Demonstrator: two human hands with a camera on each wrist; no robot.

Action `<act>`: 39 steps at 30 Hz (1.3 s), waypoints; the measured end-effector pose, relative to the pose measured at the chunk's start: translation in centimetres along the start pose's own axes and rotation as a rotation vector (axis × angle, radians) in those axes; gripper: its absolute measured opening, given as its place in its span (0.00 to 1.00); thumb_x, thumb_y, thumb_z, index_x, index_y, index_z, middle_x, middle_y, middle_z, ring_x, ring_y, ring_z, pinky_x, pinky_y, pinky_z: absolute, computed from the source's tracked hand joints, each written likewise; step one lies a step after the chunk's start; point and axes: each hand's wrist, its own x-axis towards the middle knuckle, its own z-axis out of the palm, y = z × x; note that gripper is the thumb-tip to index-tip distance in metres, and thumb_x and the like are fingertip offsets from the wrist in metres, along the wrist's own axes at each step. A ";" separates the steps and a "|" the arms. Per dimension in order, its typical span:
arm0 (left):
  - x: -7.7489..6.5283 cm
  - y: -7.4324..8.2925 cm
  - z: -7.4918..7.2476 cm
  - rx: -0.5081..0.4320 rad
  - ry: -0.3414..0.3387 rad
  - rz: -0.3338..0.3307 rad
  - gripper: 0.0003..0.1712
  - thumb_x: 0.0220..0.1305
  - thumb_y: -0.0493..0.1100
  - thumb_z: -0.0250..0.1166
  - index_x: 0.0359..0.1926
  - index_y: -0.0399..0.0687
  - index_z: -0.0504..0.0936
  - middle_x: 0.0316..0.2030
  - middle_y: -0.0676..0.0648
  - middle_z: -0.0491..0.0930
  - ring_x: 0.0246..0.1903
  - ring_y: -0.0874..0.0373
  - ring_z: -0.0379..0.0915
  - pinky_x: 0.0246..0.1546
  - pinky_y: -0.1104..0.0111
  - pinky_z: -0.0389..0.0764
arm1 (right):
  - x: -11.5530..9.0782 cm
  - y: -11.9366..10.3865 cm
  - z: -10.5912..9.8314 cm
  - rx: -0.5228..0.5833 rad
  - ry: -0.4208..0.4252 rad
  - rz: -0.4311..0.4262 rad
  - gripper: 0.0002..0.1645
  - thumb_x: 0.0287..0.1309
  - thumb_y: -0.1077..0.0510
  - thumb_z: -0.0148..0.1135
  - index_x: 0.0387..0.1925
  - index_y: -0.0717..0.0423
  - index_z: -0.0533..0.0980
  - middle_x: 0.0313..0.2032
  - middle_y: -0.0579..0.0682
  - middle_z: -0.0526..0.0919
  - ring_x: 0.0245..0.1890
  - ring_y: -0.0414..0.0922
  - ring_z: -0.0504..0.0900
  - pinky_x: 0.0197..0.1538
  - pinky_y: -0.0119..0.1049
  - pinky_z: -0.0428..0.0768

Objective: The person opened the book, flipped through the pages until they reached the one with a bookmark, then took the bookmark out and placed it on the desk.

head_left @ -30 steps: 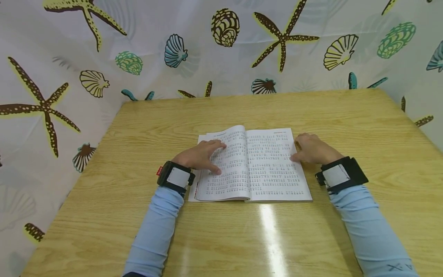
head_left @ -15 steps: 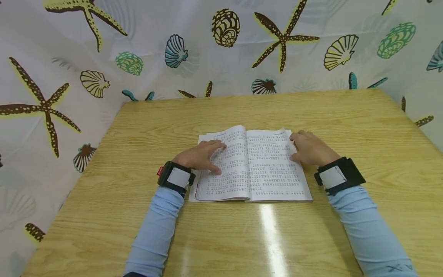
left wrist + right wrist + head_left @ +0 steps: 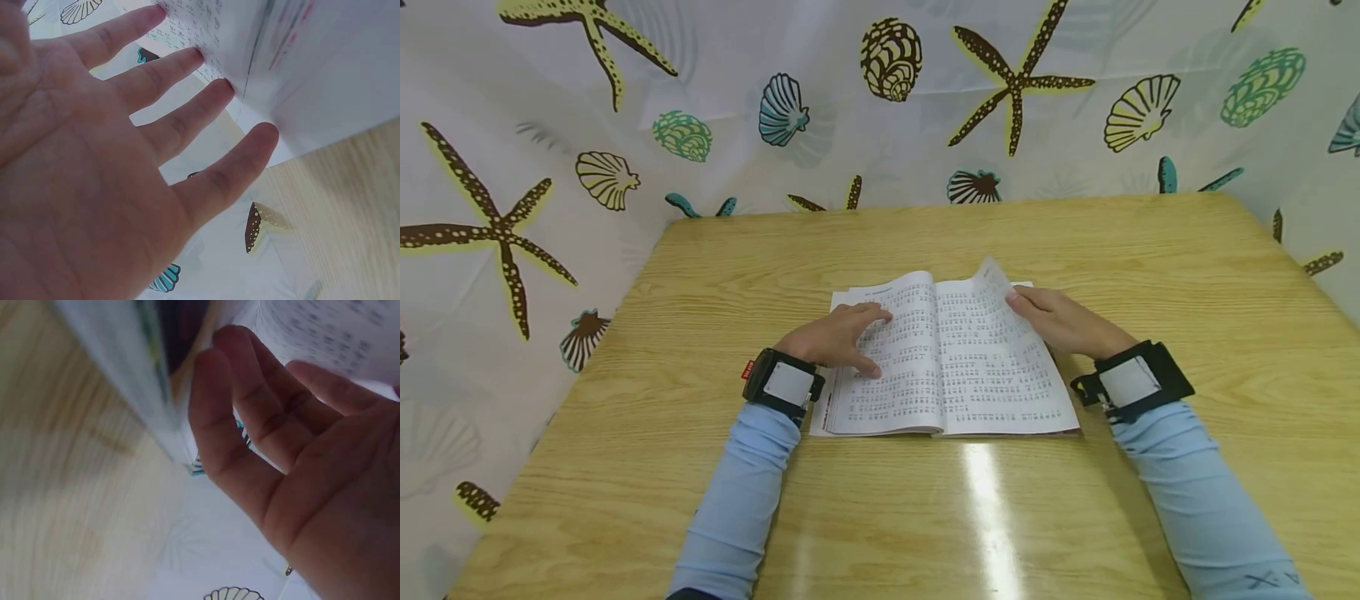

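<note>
An open book (image 3: pixel 895 375) with printed text lies on the wooden table in the head view. My left hand (image 3: pixel 837 336) rests on its left page, fingers spread; in the left wrist view, the left hand (image 3: pixel 119 144) has its fingertips against the pages. At the book's upper right, my right hand (image 3: pixel 1063 321) pinches the edge of the right-hand page (image 3: pixel 996 333), whose top corner is lifted and bent inward. In the right wrist view, the right hand (image 3: pixel 281 437) has bent fingers behind the raised page, beside the remaining stack of pages.
The wooden table (image 3: pixel 700 500) extends around the book on all sides. Behind it and at the sides hangs a white cloth (image 3: pixel 850 158) printed with shells and starfish. A strip of glare lies on the table in front of the book.
My right hand has moved slightly inward and taken hold of the right page's upper edge; the corner has risen and curled leftward. The left hand stays in place.
</note>
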 end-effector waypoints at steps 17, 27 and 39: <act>-0.2 0.2 0.0 -0.023 -0.003 -0.022 0.49 0.59 0.46 0.77 0.77 0.48 0.62 0.78 0.42 0.53 0.76 0.42 0.48 0.71 0.49 0.59 | 0.6 -2.4 2.5 -0.085 -0.197 -0.057 0.38 0.82 0.45 0.28 0.72 0.71 0.62 0.67 0.69 0.69 0.64 0.63 0.70 0.64 0.59 0.69; -0.5 0.0 0.0 -0.116 0.090 0.060 0.10 0.66 0.35 0.64 0.46 0.36 0.77 0.45 0.44 0.77 0.45 0.51 0.72 0.49 0.62 0.73 | 1.0 -2.4 3.9 -0.364 -0.177 -0.283 0.37 0.61 0.55 0.70 0.70 0.62 0.70 0.66 0.69 0.69 0.65 0.66 0.67 0.65 0.66 0.60; -1.0 -0.3 0.0 -0.188 0.089 0.010 0.09 0.66 0.36 0.64 0.44 0.39 0.73 0.41 0.46 0.71 0.43 0.52 0.68 0.45 0.64 0.69 | 0.6 -2.9 4.4 -0.434 -0.163 -0.246 0.43 0.57 0.53 0.74 0.71 0.57 0.69 0.66 0.68 0.68 0.60 0.68 0.68 0.63 0.65 0.66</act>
